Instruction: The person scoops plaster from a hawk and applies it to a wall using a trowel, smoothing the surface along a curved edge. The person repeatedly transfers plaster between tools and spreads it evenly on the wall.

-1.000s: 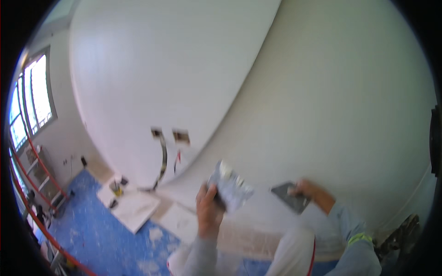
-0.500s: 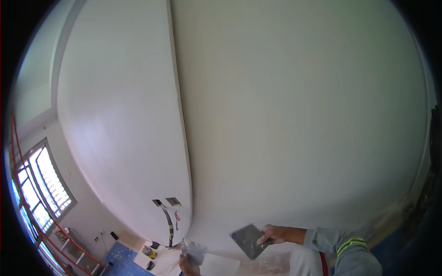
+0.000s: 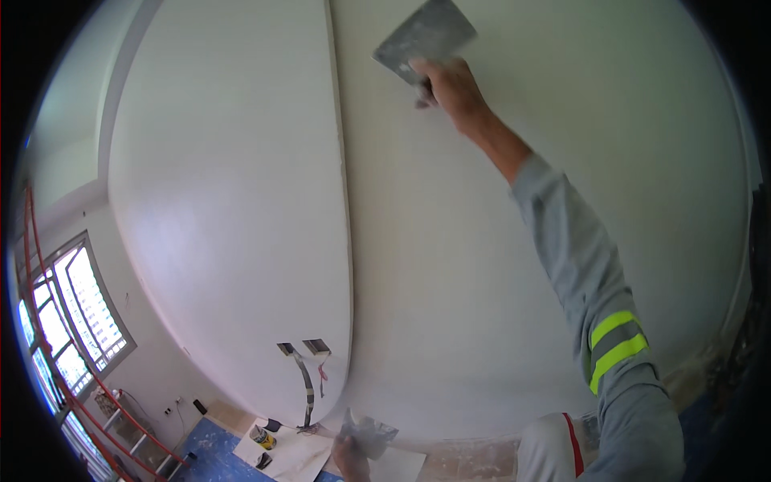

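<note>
My right hand (image 3: 452, 92) is raised high, its fingers closed on the handle of a wide putty knife (image 3: 435, 30). The grey blade is at the upper part of the off-white wall (image 3: 514, 265); whether it touches cannot be told. At the bottom centre my left hand (image 3: 351, 459) grips a second wide metal blade (image 3: 371, 434), held low. Left of the raised knife, a protruding white panel (image 3: 225, 161) has a long vertical edge, two square cut-outs (image 3: 316, 345) and a hanging taped cable (image 3: 307, 384).
A red-railed ladder (image 3: 50, 353) leans at far left before a barred window (image 3: 84, 301). Below lie white boards (image 3: 273, 458), a yellow can (image 3: 263, 439) and blue floor covering (image 3: 209, 450). My knee (image 3: 540, 450) shows at lower right.
My right hand has swung up with its knife from low on the wall to near the top. My left hand has dropped lower in view. The view has tilted upward since a second ago.
</note>
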Motion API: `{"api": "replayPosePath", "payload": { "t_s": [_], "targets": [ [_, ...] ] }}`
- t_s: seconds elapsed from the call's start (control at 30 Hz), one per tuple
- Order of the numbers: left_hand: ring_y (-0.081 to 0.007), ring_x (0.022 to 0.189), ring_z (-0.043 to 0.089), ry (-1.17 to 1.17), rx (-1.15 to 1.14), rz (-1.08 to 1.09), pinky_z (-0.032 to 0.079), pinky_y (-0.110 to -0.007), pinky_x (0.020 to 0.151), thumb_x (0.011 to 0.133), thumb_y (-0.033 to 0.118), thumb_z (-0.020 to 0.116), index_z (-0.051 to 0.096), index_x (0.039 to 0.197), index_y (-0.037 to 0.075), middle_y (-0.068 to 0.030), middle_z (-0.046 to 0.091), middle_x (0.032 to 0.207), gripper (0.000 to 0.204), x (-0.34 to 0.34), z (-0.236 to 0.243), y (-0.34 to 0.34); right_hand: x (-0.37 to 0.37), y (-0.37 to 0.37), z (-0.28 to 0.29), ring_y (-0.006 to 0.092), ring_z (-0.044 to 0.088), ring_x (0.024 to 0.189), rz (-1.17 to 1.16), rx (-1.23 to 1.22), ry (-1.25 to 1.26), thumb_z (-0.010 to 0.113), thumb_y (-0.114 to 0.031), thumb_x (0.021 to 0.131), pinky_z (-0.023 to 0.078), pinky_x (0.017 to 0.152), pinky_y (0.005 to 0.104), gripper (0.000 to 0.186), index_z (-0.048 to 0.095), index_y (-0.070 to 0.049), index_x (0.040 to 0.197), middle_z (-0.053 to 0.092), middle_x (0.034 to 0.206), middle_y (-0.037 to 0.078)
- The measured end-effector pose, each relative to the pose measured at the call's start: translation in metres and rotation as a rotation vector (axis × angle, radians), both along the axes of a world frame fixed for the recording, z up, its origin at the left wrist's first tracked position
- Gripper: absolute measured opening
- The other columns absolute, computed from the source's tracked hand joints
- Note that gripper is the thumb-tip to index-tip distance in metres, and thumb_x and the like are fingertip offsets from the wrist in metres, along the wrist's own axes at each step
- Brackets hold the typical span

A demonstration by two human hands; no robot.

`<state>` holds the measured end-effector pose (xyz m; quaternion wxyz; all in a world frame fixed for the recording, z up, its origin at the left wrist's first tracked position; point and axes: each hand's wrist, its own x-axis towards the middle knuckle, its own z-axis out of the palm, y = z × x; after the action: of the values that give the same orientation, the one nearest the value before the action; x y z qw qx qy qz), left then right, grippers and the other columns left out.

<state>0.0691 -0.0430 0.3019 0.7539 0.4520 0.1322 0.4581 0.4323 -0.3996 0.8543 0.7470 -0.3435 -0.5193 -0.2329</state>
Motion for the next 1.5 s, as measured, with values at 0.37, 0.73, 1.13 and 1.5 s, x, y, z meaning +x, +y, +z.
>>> {"api": "replayPosePath", "payload": {
  "t_s": [0.37, 0.73, 1.13, 1.5],
  "targets": [
    [-0.0284, 0.106, 0.062, -0.083, 0.023, 0.066, 0.045, -0.041, 0.102, 0.081, 0.002, 0.054, 0.051, 0.117, -0.010, -0.0188, 0.063, 0.114, 0.038, 0.013, 0.018, -0.014, 0.033, 0.043, 0.174, 0.0195, 0.054, 0.050, 0.096, -0.025, 0.133, 0.055, -0.011, 0.094, 0.043, 0.040, 0.0337, 0.019, 0.060, 0.008, 0.094, 0.066, 0.077, 0.019],
    [-0.0255, 0.100, 0.060, -0.031, 0.005, 0.120, 0.048, -0.036, 0.091, 0.086, 0.003, 0.053, 0.051, 0.123, -0.009, -0.0156, 0.061, 0.109, 0.038, 0.009, 0.004, -0.007, 0.013, 0.050, 0.168, 0.0168, 0.053, 0.048, -0.009, 0.014, 0.005, 0.053, -0.009, 0.091, 0.035, 0.035, 0.0299, 0.018, 0.059, 0.003, 0.079, 0.059, 0.065, 0.013],
    [-0.0254, 0.114, 0.053, 0.134, 0.082, 0.205, 0.045, -0.036, 0.098, 0.092, 0.018, 0.059, 0.046, 0.135, -0.011, -0.0170, 0.049, 0.128, 0.053, -0.005, 0.005, -0.016, -0.002, 0.071, 0.045, 0.0147, 0.055, 0.050, -0.127, -0.235, -0.076, 0.062, -0.015, 0.090, 0.044, 0.049, 0.0294, 0.026, 0.063, 0.000, 0.069, 0.066, 0.066, 0.013],
    [-0.0246, 0.122, 0.049, 0.225, 0.119, 0.188, 0.041, -0.036, 0.103, 0.093, 0.021, 0.061, 0.041, 0.141, -0.010, -0.0151, 0.043, 0.136, 0.060, -0.003, 0.011, -0.027, -0.034, 0.093, -0.062, 0.0141, 0.058, 0.052, -0.067, -0.282, -0.019, 0.061, -0.014, 0.089, 0.047, 0.051, 0.0308, 0.037, 0.057, -0.002, 0.055, 0.062, 0.058, 0.010]
  ]
}}
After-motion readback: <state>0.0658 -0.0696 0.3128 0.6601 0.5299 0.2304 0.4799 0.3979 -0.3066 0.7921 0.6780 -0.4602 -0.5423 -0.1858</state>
